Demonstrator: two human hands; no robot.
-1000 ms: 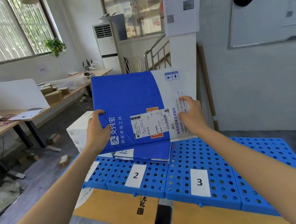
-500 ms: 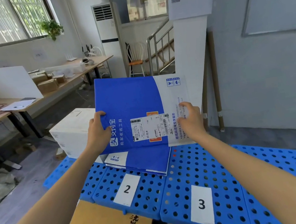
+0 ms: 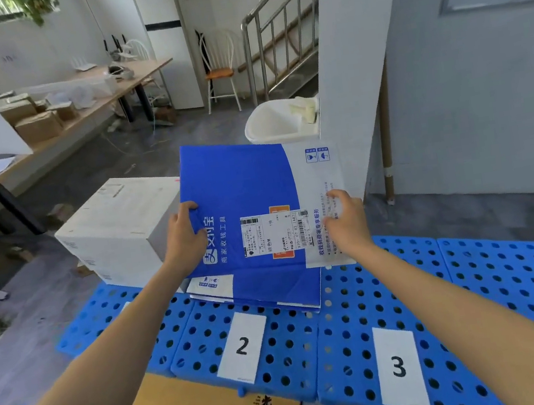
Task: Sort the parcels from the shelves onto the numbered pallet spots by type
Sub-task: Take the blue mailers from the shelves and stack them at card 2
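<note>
A white box sits on the blue pallet, behind-left of the 2 label. Above that label the left hand grips the blue envelope by its left edge, and the right hand pinches its white right side, over stacked envelopes just behind the label

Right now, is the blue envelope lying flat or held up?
Held up: left hand and right hand grip the blue envelope by its sides, above the stack.

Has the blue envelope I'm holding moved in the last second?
Yes. Against the white box, the blue envelope has come down: its top edge now sits just above the box's top, nearer the blue stack.
</note>
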